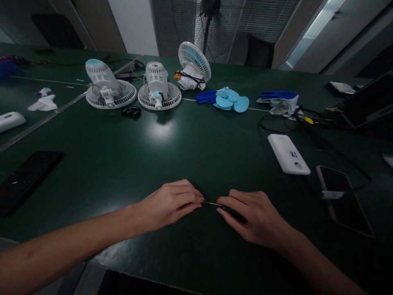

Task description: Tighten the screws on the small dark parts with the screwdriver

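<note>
Low over the dark green table [184, 157], my right hand [253, 215] is closed round the dark handle of a screwdriver [233, 214]. Its thin metal shaft points left, toward my left hand [175, 200]. The fingertips of that hand pinch a small green piece [204, 202] at the shaft's end. Most of this piece is hidden by the fingers, so its kind cannot be made out. Whether the screwdriver tip sits in it or only touches it is too small to tell.
Two white fans [112, 94] [159, 100] lie face down at the back, with another fan [193, 65] tilted beside them. Light blue fan blades [231, 100] and blue gloves [279, 96] lie further right. A white power bank [288, 153], a phone [344, 198] and a black keyboard [27, 176] flank my hands.
</note>
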